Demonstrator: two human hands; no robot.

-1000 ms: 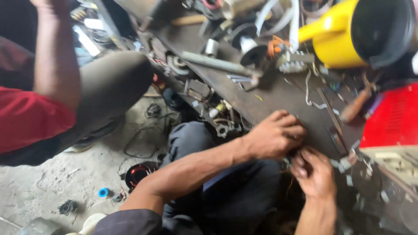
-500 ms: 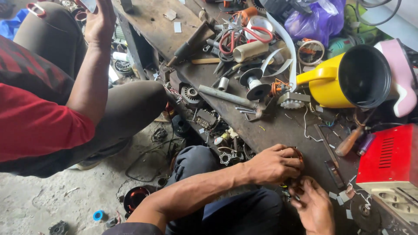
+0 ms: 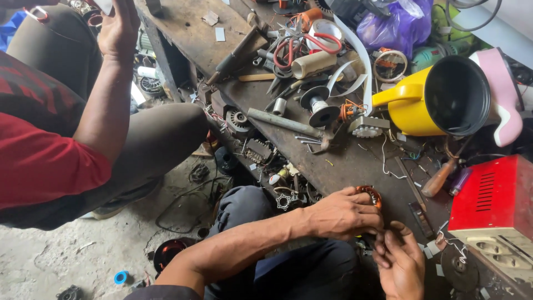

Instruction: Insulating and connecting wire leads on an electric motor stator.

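The left hand [image 3: 344, 214] has its grip clenched over a copper coil [image 3: 371, 195] at the near edge of the surface [image 3: 355, 164], fingers wrapped across its top. The right hand [image 3: 401, 261], just below and touching the left, pinches at the coil's underside; what its fingertips hold is hidden. Beyond them lie a screwdriver [image 3: 438, 176], a red box [image 3: 494, 194] and a yellow jug [image 3: 433, 100]. Another person's hand [image 3: 119, 28] is raised at far left.
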